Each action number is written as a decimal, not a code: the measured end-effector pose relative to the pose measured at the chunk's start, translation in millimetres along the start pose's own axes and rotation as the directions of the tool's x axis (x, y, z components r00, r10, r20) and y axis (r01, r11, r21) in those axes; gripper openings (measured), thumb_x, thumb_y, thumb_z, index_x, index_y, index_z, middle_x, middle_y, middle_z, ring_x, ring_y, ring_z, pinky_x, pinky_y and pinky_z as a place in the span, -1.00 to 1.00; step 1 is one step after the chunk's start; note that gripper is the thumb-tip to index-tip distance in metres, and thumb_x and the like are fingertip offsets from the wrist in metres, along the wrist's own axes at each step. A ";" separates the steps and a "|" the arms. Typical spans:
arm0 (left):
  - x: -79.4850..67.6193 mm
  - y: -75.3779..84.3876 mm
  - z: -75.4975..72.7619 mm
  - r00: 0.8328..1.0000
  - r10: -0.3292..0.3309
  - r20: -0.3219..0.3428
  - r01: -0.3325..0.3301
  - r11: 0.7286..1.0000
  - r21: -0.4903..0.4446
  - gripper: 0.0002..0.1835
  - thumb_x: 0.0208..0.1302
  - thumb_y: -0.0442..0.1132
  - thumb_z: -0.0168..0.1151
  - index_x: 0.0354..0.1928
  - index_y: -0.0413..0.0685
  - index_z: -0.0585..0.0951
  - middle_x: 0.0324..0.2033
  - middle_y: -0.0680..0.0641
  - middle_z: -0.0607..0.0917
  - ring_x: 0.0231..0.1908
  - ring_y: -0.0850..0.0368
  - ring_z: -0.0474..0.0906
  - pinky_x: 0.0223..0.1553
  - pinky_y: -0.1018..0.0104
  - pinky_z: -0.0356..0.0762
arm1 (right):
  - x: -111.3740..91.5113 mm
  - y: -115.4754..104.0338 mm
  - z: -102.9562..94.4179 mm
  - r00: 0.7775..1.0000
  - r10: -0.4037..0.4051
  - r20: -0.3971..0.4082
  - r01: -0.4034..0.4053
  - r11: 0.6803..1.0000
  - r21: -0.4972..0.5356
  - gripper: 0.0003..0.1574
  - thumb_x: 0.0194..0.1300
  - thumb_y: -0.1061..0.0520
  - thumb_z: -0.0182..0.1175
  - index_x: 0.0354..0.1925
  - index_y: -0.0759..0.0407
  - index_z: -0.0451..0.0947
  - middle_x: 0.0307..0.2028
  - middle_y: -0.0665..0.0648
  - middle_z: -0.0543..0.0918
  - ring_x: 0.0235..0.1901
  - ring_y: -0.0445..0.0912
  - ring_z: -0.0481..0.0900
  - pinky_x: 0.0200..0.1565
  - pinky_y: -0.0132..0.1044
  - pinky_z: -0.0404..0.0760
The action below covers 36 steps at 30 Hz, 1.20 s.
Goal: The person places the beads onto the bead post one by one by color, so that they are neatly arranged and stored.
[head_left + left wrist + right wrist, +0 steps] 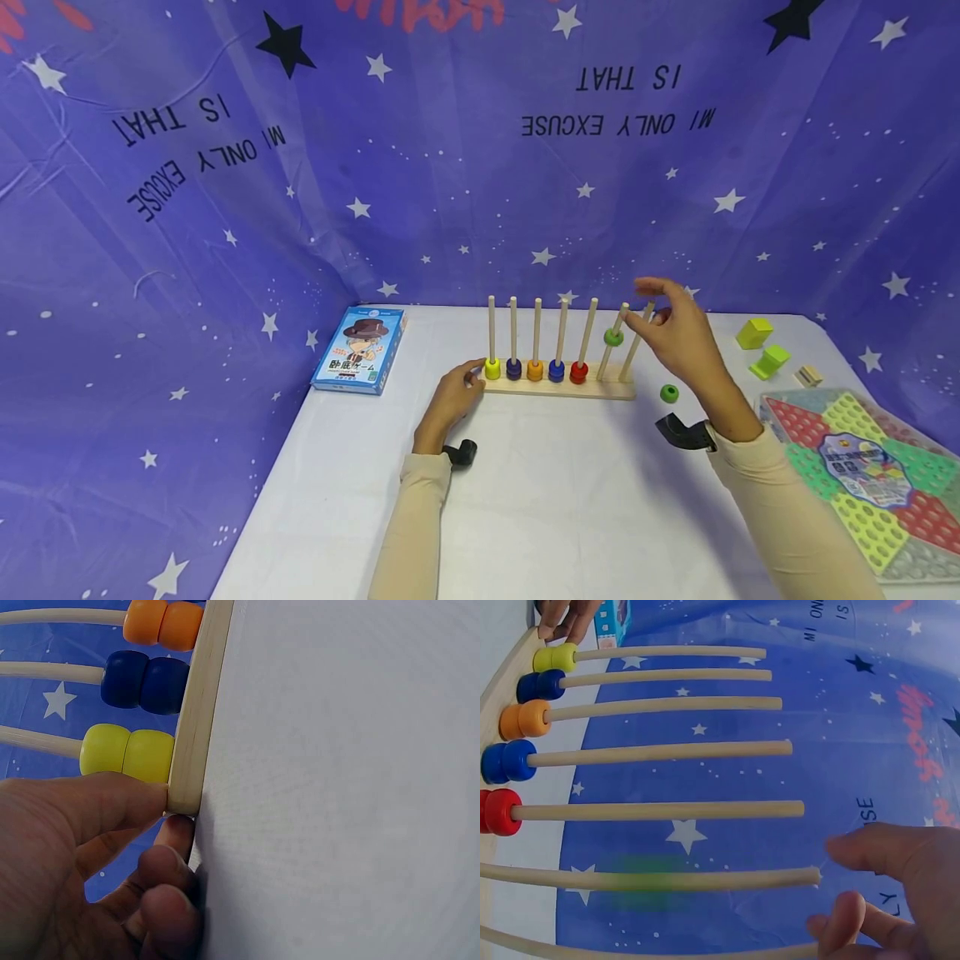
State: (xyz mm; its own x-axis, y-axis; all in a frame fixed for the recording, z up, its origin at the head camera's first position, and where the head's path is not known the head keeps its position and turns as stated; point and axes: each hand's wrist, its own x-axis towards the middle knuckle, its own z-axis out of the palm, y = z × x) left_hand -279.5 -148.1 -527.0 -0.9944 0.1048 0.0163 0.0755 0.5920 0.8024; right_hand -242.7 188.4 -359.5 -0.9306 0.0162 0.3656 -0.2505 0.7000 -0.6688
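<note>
A wooden peg rack (555, 389) with a row of upright pegs stands on the white table. My left hand (453, 396) pinches the left end of its base, beside the yellow beads (127, 752). Dark blue beads (513, 369), orange beads (535, 370), blue beads (557, 371) and red beads (579, 372) sit stacked in pairs on the following pegs. A green bead (613, 337) is partway down the sixth peg, blurred in the right wrist view. By that peg's top my right hand (678, 333) is held with thumb and fingers apart, holding nothing. The last peg bears no bead.
Another green bead (670, 393) lies right of the rack. A blue card-game box (360, 350) lies at the left. Yellow-green blocks (770, 362), a small wooden piece (808, 377) and a packaged star-patterned game board (870, 483) are at the right. Behind hangs a purple star-printed cloth (465, 167).
</note>
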 end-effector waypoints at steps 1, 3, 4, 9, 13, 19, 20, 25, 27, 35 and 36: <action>0.0 0.0 0.1 1.000 -0.003 0.002 0.003 1.000 0.002 -0.54 0.30 -0.30 0.10 0.25 0.09 0.50 -0.29 0.01 0.57 -0.46 0.14 0.35 -0.42 0.27 0.32 | -0.7 1.4 -1.3 1.000 -0.001 -0.017 0.001 1.000 0.009 -0.34 0.24 -0.08 0.26 0.24 0.07 0.38 0.08 0.13 0.49 -0.44 -0.06 0.38 -0.55 -0.29 0.39; -0.1 0.3 -0.1 1.000 -0.004 0.005 0.004 1.000 0.001 -0.54 0.31 -0.30 0.09 0.25 0.09 0.50 -0.29 0.00 0.56 -0.45 0.13 0.35 -0.40 0.26 0.33 | -2.4 5.2 -5.0 0.998 0.010 -0.057 -0.009 0.999 0.031 -0.31 0.25 -0.14 0.23 0.27 0.05 0.36 0.11 0.11 0.46 -0.43 -0.07 0.39 -0.53 -0.31 0.40; 0.0 0.5 -0.2 1.000 -0.004 0.005 0.004 1.000 0.000 -0.54 0.31 -0.30 0.09 0.25 0.09 0.50 -0.29 0.01 0.56 -0.45 0.13 0.36 -0.40 0.26 0.33 | -3.5 8.0 -7.1 0.997 0.023 -0.080 -0.020 0.999 0.041 -0.31 0.27 -0.17 0.20 0.28 0.05 0.35 0.11 0.11 0.45 -0.42 -0.08 0.40 -0.53 -0.32 0.40; 1.2 1.6 -1.9 1.000 -0.005 0.005 0.005 1.000 -0.005 -0.53 0.30 -0.29 0.09 0.26 0.10 0.50 -0.29 0.00 0.56 -0.44 0.12 0.35 -0.38 0.25 0.32 | -10.5 39.0 -12.2 0.976 0.154 -0.152 -0.145 0.987 0.065 -0.29 0.36 -0.26 0.00 0.31 0.08 0.31 0.12 0.17 0.44 -0.42 -0.09 0.49 -0.50 -0.39 0.43; 1.2 0.6 -1.3 1.000 -0.019 0.008 0.019 1.000 -0.005 -0.53 0.30 -0.27 0.10 0.26 0.12 0.49 -0.29 0.00 0.56 -0.46 0.12 0.35 -0.41 0.26 0.32 | -24.9 86.9 -0.3 0.956 0.272 -0.107 -0.269 0.962 0.041 -0.24 0.39 -0.27 -0.07 0.33 0.19 0.25 0.12 0.30 0.45 -0.42 -0.05 0.54 -0.43 -0.34 0.44; 0.7 -1.9 1.2 1.000 -0.023 0.010 0.023 1.000 -0.014 -0.54 0.30 -0.28 0.08 0.25 0.12 0.50 -0.28 -0.01 0.56 -0.42 0.11 0.38 -0.40 0.26 0.36 | -58.2 151.0 24.7 0.939 0.341 0.035 -0.341 0.940 -0.004 -0.22 0.36 -0.20 0.04 0.28 0.34 0.24 0.10 0.44 0.42 -0.05 0.27 0.44 -0.10 0.05 0.35; 0.3 -1.5 1.0 1.000 -0.022 0.007 0.022 1.000 -0.015 -0.54 0.30 -0.28 0.08 0.25 0.12 0.50 -0.28 -0.01 0.56 -0.42 0.11 0.38 -0.38 0.25 0.36 | -62.3 157.5 28.4 0.940 0.338 0.050 -0.338 0.941 -0.009 -0.22 0.35 -0.18 0.08 0.26 0.36 0.26 0.09 0.45 0.43 0.00 0.30 0.42 -0.05 0.11 0.33; 0.1 -1.7 0.9 1.000 -0.024 -0.002 0.024 1.000 -0.006 -0.53 0.29 -0.27 0.09 0.25 0.13 0.50 -0.29 0.01 0.56 -0.43 0.11 0.37 -0.36 0.24 0.34 | -75.1 173.4 44.1 0.949 0.306 0.077 -0.305 0.952 -0.025 -0.31 0.30 -0.06 0.20 0.14 0.44 0.33 0.03 0.47 0.45 0.09 0.34 0.33 0.07 0.20 0.24; 0.1 -1.9 0.7 1.000 -0.022 -0.001 0.022 1.000 0.001 -0.53 0.29 -0.27 0.10 0.25 0.13 0.50 -0.30 0.02 0.56 -0.44 0.12 0.37 -0.37 0.25 0.34 | -76.9 174.2 47.9 0.953 0.295 0.064 -0.293 0.955 -0.037 -0.38 0.26 0.02 0.24 0.09 0.45 0.37 0.00 0.46 0.47 0.07 0.33 0.34 0.07 0.20 0.22; -0.6 0.0 0.4 1.000 -0.007 -0.002 0.007 1.000 0.001 -0.53 0.28 -0.29 0.10 0.25 0.09 0.50 -0.30 0.00 0.56 -0.44 0.13 0.36 -0.36 0.25 0.34 | -78.4 164.8 43.4 0.952 0.305 0.032 -0.303 0.951 -0.068 -0.50 0.25 0.07 0.24 0.03 0.37 0.41 -0.06 0.39 0.52 -0.06 0.25 0.45 -0.16 0.03 0.40; -0.4 0.3 0.5 1.000 -0.003 -0.001 0.003 1.000 0.001 -0.53 0.28 -0.30 0.10 0.25 0.09 0.50 -0.30 0.00 0.56 -0.43 0.13 0.37 -0.34 0.25 0.34 | -77.4 161.3 40.1 0.952 0.305 0.029 -0.303 0.951 -0.062 -0.49 0.26 0.05 0.23 0.05 0.35 0.40 -0.05 0.38 0.52 -0.10 0.22 0.46 -0.22 -0.02 0.41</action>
State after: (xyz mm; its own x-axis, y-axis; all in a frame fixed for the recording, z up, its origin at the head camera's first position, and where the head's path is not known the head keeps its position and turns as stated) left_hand -279.0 -147.6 -527.1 -0.9947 0.1019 0.0145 0.0725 0.5932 0.8018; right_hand -221.7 271.4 -521.7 -0.9699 0.2086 0.1252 0.0604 0.7049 -0.7067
